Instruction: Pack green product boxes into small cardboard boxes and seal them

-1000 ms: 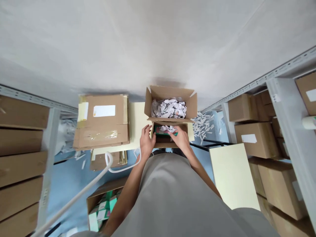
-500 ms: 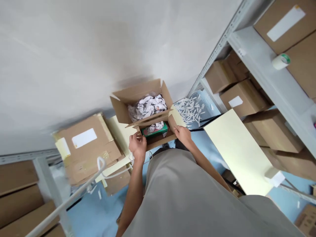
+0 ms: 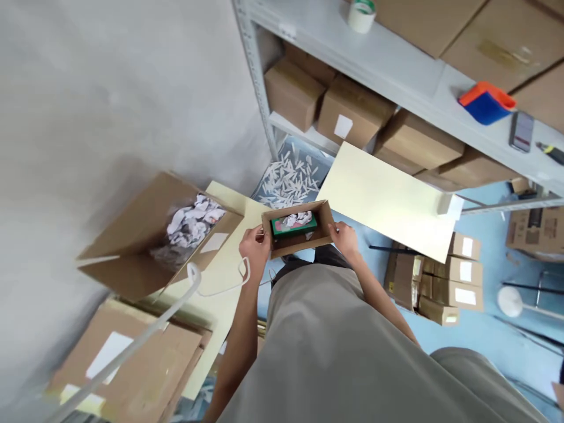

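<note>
A small open cardboard box (image 3: 325, 230) is held in the air in front of my body, between both hands. My left hand (image 3: 254, 247) grips its left end and my right hand (image 3: 345, 238) grips its right end, fingers closed on the walls. Inside lie a green packet (image 3: 292, 226) and some crumpled white paper (image 3: 296, 218). To the left, a larger open carton (image 3: 132, 241) with crumpled paper (image 3: 190, 216) in it rests on a pale yellow table (image 3: 222, 267).
A grey shelf rack (image 3: 396, 64) on the right carries cartons, a tape roll (image 3: 361, 14), an orange-blue object (image 3: 486, 103) and a phone (image 3: 521, 130). A pale yellow board (image 3: 388, 200) juts out below it. Paper strips (image 3: 288, 179) litter the blue floor. A taped carton (image 3: 132, 358) lies lower left.
My view has swung to the right. The small box has come away from the large carton and is now lifted clear, both hands gripping its ends.
</note>
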Motion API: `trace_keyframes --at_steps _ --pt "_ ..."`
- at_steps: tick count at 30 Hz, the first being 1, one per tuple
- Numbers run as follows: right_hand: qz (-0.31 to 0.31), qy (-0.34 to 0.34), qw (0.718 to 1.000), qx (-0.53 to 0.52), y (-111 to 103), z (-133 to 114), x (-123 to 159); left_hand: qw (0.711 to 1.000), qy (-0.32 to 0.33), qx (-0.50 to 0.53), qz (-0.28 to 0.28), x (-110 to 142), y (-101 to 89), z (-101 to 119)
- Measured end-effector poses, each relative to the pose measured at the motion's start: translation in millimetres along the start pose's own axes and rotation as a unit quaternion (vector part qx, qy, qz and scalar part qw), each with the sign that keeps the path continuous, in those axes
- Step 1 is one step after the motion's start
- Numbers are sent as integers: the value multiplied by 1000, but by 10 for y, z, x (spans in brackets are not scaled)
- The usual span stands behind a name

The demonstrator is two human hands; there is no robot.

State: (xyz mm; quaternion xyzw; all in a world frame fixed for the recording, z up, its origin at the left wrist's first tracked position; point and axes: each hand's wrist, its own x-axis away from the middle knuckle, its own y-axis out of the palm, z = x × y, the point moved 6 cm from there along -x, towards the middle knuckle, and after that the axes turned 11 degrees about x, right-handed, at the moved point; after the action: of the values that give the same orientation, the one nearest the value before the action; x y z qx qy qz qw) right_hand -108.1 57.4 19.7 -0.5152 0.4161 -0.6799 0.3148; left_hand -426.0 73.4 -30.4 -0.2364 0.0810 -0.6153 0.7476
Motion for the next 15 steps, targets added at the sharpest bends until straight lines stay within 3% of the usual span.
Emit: trace_keyframes --at_steps 4,15 --pt "49 77 995 -47 -44 774 -13 994 68 1 -82 -148 666 503" --pt "81 187 969 -142 -155 2459 -434 968 159 -52 -189 -502 2579 1768"
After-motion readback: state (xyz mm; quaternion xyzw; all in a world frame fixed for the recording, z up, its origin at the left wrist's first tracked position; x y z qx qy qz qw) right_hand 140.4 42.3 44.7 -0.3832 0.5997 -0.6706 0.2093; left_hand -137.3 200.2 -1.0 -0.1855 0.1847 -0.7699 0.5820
